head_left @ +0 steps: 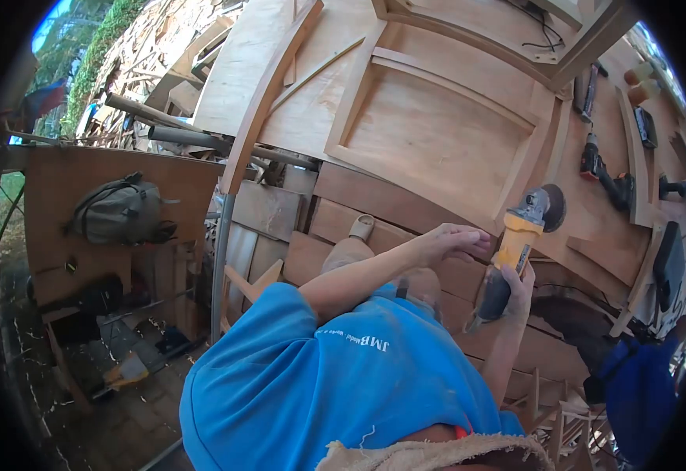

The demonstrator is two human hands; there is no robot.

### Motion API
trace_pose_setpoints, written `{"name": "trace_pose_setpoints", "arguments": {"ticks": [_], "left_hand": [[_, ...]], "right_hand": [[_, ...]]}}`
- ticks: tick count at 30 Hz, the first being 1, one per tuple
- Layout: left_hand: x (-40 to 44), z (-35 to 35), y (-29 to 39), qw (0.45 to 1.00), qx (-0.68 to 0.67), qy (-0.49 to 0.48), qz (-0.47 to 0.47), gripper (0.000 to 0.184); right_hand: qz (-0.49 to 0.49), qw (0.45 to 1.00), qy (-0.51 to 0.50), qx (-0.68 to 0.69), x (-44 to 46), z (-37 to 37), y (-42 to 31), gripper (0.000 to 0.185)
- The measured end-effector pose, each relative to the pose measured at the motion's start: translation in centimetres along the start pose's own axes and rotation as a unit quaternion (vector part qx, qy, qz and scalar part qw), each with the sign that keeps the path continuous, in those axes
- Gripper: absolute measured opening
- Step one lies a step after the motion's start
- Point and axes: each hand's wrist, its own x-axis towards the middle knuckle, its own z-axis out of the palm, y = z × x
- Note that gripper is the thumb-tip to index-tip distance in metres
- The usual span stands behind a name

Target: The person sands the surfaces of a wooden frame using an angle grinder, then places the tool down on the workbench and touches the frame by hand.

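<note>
My right hand [518, 287] is wrapped around the body of a yellow and black angle grinder [518, 239]. The tool points up and away from me, and its round dark disc [553, 207] is at the far end, apart from the wood. My left hand [454, 240] reaches across in front of me, close to the grinder's left side. Its fingers are stretched out and nothing shows in them. Just beyond both hands lies a wooden frame [356, 94] on a plywood sheet [437, 129].
A curved wooden piece [268, 98] juts over the table edge at left. A cordless drill [591, 157] and other tools lie at right. A backpack [123, 208] rests on a board at left. A person in dark blue [639, 392] is at lower right. Planks [335, 220] lie underfoot.
</note>
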Motion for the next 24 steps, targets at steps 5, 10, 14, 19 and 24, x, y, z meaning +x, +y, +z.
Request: {"name": "trace_pose_setpoints", "arguments": {"ticks": [5,10,14,19,24], "left_hand": [[-1.7,-0.6,1.3,0.995,-0.066,-0.08,-0.016,0.028],[-5.6,-2.0,4.5,0.99,0.034,0.085,0.108,0.039],[-8.0,-7.9,5.4,0.995,0.022,-0.033,0.094,0.047],[-10.7,-11.3,6.2,0.994,-0.08,-0.075,0.026,0.053],[-13.0,-13.2,6.8,0.985,-0.133,-0.108,0.009,0.056]], "right_hand": [[0.027,0.979,-0.17,0.108,-0.6,6.0,2.0,0.055],[-0.024,0.979,0.042,-0.2,-1.1,15.1,3.2,0.054],[-0.059,0.946,0.164,-0.273,-1.0,21.2,6.1,0.054],[-0.063,0.985,0.11,-0.115,-1.6,25.9,8.5,0.047],[0.005,0.998,0.057,0.014,-2.0,28.9,9.3,0.048]]}}
